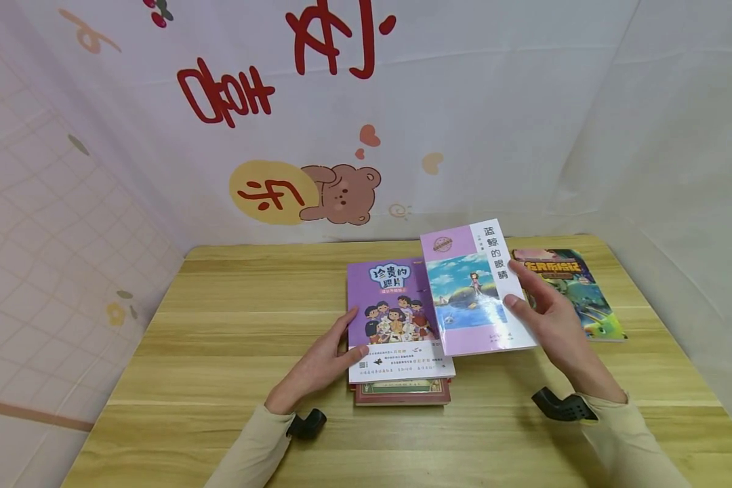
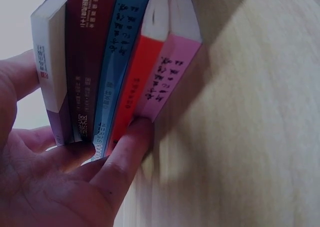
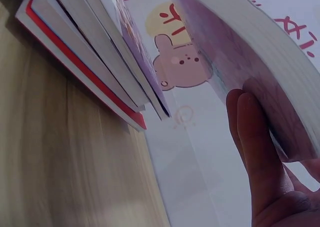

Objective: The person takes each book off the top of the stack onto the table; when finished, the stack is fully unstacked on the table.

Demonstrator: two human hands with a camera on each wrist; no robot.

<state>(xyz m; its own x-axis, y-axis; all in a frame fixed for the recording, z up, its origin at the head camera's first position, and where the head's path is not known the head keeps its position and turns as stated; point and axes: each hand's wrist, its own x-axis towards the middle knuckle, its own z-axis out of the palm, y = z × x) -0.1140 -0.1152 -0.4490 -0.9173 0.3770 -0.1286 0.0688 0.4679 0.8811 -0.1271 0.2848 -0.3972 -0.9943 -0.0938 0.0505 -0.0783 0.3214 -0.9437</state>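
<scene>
Lilac book (image 1: pixel 472 291), white title strip (image 1: pixel 495 263), right fingers (image 3: pixel 256 137) pinching it, left fingers (image 2: pixel 124 159) gripping stack (image 1: pixel 396 339)

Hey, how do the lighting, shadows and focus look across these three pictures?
Head view: bright, fairly even, the held book sharp enough to read; left wrist view: dimmer, with a soft shadow on the table beside the book stack; right wrist view: dim, the right hand darkly shaded.

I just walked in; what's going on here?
A person's right hand holds the 蓝鲸的眼睛 book raised beside a book stack. Their left hand touches the stack's side, with the purple 珍贵的照片 book on top. A green-covered book lies on the wooden table to the right.
</scene>
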